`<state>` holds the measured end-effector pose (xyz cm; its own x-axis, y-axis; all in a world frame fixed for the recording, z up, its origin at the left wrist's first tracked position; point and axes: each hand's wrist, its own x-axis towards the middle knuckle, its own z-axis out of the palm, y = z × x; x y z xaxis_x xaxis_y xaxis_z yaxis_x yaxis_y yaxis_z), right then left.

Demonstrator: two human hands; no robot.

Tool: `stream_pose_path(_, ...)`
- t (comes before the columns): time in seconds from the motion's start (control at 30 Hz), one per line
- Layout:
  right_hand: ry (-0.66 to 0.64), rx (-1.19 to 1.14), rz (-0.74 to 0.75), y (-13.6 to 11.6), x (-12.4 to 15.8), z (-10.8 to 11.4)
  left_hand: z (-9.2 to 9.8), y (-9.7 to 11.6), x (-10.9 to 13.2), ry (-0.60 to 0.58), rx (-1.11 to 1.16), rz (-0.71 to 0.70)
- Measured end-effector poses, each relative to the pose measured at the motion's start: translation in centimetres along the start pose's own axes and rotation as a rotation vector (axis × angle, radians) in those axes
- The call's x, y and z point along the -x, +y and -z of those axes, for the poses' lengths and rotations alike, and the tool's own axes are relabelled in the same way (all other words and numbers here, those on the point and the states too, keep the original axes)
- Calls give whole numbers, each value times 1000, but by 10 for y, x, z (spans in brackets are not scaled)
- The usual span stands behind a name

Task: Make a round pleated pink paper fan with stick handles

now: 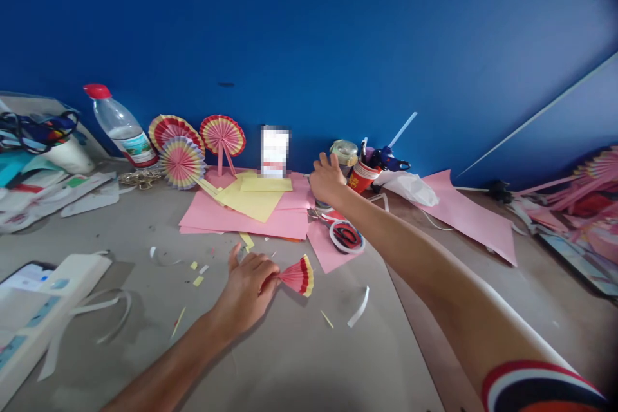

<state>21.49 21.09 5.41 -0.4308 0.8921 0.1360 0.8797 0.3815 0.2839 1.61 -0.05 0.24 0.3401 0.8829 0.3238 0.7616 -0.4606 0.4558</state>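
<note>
L hand (253, 277) is pinching the narrow end of a small fan (299, 275), fingertips hiding that end. Pleats are spreading out to the R, pink w/ red & yellow bands along the wide edge. Fan is sitting low over the front-middle of the surface (338, 360); can't tell if it's touching. R hand (329, 179) is hanging at the back, well apart from L hand, fingers partly curling just beside a clear jar (345, 152); can't tell if it's gripping anything, since the palm side is facing away.

R of that hand, a red cup (364, 178) is holding a dark blue tool (387, 158) etc. Nearer the front, a white ring (346, 237) w/ black & red stuff inside is lying partly on a small pink pc (324, 257).

Behind L hand, pink sheets (207, 214) are lying in a pile w/ yellow sheets (255, 208) on top. A pixelated white panel (275, 153) is standing behind those. 3 rosettes (182, 163) are standing near the blue wall (309, 45), next to a red-capped bottle (123, 132) that's looking tilted.

Yellow scraps (197, 281) are lying L of the L hand; a white strip (358, 307) is curving on the R, near the fan. Far L, a white box (53, 309) is sitting beside a phone (24, 275).
</note>
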Motion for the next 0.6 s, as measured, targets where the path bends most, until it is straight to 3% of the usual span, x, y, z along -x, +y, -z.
stream_pose_path(0.17,21,-51,-4,-5,1,1,0,1,0,0,32,18)
stream_pose_path(0.3,171,-163,-43,-3,8,10,2,-2,-4,-20,132,33)
stream_pose_path(0.43,410,-489,-170,6,17,27,9,-5,-14,-44,430,229)
stream_pose_path(0.6,595,-983,-336,25,22,35,23,0,-30,-15,765,446)
